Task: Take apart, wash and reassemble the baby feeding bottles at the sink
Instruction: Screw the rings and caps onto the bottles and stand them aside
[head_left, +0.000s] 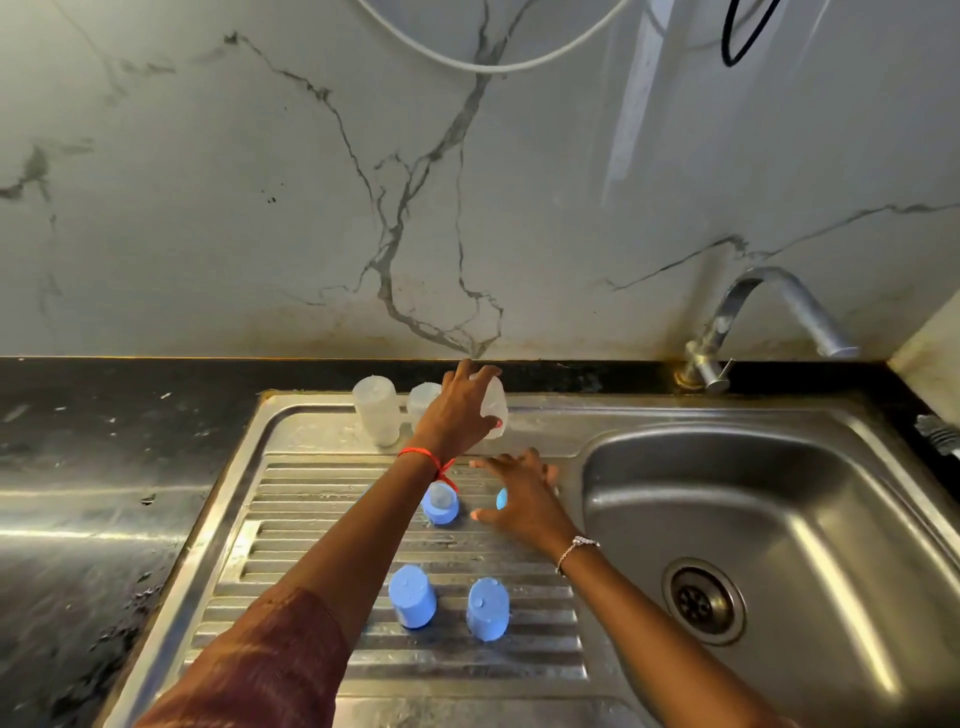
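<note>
**Bottle body gripped at the back of the drainboard**

The clear bottle body stands at the rear edge of the steel drainboard, just under the marble wall. From my remote seat I see the left hand curled round its upper part from above, arm stretched far forward and a red thread at the wrist. Two more clear bodies stand just to its left, seemingly upended to drain. Nearer the camera, a blue collar with its teat sits on the ridges, and two blue caps stand side by side in front, sorted by kind as if for refitting. The right hand hovers low over the ridges with fingers spread, gripping nothing. A second blue piece peeks out from under the palm, but I cannot tell whether the hand touches it. I judge that washing is done and reassembly is starting. To the right, the sink basin lies bare beneath the tap, where no water shows.
</note>
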